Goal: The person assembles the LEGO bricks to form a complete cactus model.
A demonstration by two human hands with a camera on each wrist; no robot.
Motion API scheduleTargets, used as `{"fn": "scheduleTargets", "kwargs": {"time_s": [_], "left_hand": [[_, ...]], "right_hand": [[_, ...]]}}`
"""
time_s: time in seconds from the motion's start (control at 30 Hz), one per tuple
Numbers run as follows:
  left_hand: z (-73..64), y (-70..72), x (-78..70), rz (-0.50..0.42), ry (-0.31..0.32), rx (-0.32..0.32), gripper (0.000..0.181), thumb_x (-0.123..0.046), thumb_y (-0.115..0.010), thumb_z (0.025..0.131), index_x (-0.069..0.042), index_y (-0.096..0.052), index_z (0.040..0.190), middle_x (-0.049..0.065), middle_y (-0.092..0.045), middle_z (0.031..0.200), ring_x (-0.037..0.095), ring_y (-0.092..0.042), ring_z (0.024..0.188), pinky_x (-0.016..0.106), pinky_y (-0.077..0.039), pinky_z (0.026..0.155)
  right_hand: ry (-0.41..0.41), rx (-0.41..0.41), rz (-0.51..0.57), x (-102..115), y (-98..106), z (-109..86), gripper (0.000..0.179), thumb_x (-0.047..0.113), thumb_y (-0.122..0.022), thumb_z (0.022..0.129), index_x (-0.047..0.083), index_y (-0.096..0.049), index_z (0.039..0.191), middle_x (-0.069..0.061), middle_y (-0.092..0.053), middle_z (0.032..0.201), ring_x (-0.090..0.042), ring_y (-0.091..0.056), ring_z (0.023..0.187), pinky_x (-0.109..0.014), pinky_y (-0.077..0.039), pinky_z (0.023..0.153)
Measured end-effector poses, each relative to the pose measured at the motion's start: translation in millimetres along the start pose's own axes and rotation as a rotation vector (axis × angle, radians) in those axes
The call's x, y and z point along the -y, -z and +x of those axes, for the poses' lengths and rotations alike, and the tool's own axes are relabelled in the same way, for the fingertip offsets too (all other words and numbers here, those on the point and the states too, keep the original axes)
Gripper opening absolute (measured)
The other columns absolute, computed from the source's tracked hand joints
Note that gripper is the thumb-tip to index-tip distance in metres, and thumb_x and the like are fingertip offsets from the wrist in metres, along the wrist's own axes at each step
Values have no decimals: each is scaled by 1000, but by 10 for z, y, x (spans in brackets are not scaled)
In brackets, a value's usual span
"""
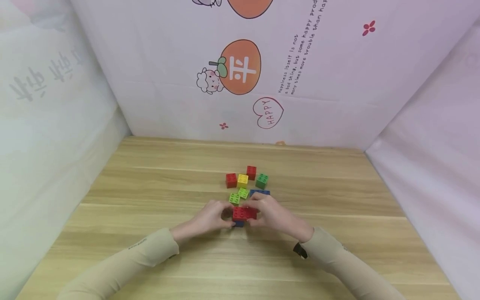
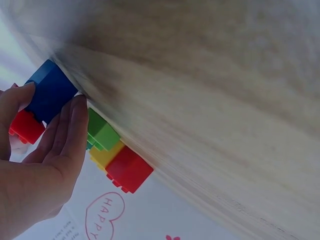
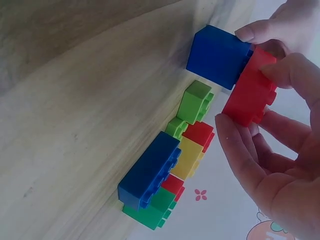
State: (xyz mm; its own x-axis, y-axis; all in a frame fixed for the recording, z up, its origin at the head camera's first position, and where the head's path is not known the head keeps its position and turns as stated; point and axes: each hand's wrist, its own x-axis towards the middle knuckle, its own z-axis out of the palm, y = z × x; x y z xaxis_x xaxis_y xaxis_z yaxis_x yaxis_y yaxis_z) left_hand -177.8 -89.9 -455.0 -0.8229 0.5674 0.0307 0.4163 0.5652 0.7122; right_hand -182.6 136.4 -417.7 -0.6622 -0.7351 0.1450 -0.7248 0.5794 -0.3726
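My left hand [image 1: 211,214] grips a blue toy brick [image 3: 217,56] between thumb and fingers, low over the tabletop. A longer red brick [image 3: 246,90] lies across the studs of that blue brick and overhangs it to the right. My right hand [image 1: 271,212] pinches this red brick by its sides near the overhanging end. In the left wrist view the blue brick [image 2: 52,92] hides much of the red one. Just beyond the hands are two light green bricks [image 1: 234,198] and another long blue brick [image 3: 150,170], partly covered by the right hand in the head view.
Farther back on the wooden table [image 1: 168,175] stand two small red bricks [image 1: 231,180], a yellow brick [image 1: 242,180] and a dark green brick [image 1: 261,181]. A printed white cloth [image 1: 318,116] rises along the table's back edge, with more cloth at both sides.
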Motion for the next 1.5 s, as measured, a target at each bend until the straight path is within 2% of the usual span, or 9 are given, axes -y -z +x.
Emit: {"fn": "scheduleTargets", "kwargs": {"time_s": [0.2,0.4,0.7,0.97,1.17,1.5], "left_hand": [[4,-21,6,7,11,-1,31,-10,-79,79,-5,-71,109,7,-76,103,17,-69,94,33,-59,86],[16,-25,10,14,-9,-5,32,-8,-80,78,-2,-71,108,10,-76,102,19,-70,93,35,-60,84],[27,-18,18,3,2,4,33,-8,-80,78,-2,-70,108,11,-76,102,19,-71,92,31,-61,83],[42,-9,25,-4,8,5,32,-9,-80,78,-3,-71,108,10,-76,102,19,-72,93,31,-60,84],[62,-3,22,11,12,-2,33,-9,-80,78,-3,-71,109,11,-76,103,19,-72,94,33,-60,85],[49,-6,23,3,15,1,34,-8,-80,76,-2,-71,108,11,-77,102,19,-72,93,34,-61,85]], "right_hand": [[-33,29,12,-6,-11,-4,38,14,-79,81,6,-71,117,-5,-70,97,-8,-58,80,-11,-51,68],[-20,30,12,-10,-9,-2,35,11,-77,82,4,-71,115,-6,-75,99,-7,-62,81,-16,-56,70],[-14,59,-3,-8,21,-7,40,13,-77,85,6,-69,123,-6,-73,99,-7,-59,80,-20,-59,71],[-15,55,-9,-1,39,-5,42,13,-79,84,8,-69,124,-4,-71,96,-16,-60,79,-14,-52,66],[-36,56,-23,15,41,-2,43,14,-80,83,8,-70,124,-5,-71,97,-13,-59,80,-15,-55,68],[-81,73,-54,119,35,-1,44,13,-81,81,8,-70,123,-5,-68,99,-9,-58,80,-6,-50,66]]}}
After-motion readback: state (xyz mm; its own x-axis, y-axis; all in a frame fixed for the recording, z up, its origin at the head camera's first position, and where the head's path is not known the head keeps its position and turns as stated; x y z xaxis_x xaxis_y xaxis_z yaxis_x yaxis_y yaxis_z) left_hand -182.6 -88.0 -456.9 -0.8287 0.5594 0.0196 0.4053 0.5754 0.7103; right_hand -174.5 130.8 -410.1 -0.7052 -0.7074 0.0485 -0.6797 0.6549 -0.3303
